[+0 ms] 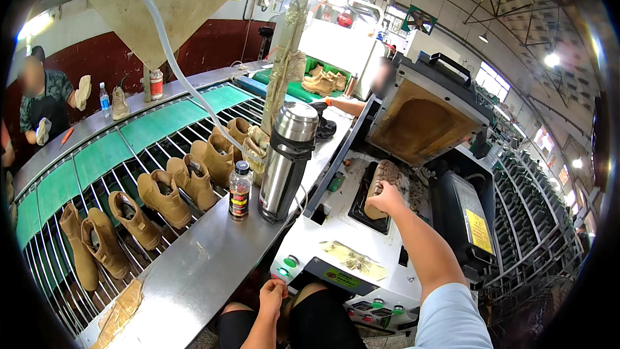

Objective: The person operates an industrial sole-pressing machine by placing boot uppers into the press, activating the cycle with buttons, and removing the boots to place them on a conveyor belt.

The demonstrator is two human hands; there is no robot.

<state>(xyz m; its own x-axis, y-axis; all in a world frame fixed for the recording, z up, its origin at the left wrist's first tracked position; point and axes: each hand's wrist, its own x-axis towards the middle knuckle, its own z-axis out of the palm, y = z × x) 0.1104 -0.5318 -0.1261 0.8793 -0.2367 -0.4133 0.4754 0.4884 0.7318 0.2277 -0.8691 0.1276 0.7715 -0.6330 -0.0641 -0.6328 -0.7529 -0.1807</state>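
My right hand [384,199] grips the near end of a tan shoe [387,178], whose textured sole faces up. The shoe lies over a black recessed plate [361,201] in a white machine [342,240]. Above it, the machine's lid [426,106] stands raised, its brown pad [420,116] showing. Down by the machine's front left corner, my left hand [272,295] has its fingers curled together, close to a red button [276,278] and a lit green button [283,271]. Whether anything is inside those fingers is hidden.
Left of the machine, a steel ledge [194,265] carries a large steel flask [287,161] and a small bottle [239,190]. Several tan boots [161,197] rest on a barred rack [129,174] beyond. A co-worker [48,100] holds pale shoes at far left; another person's arm [349,106] reaches in behind the machine.
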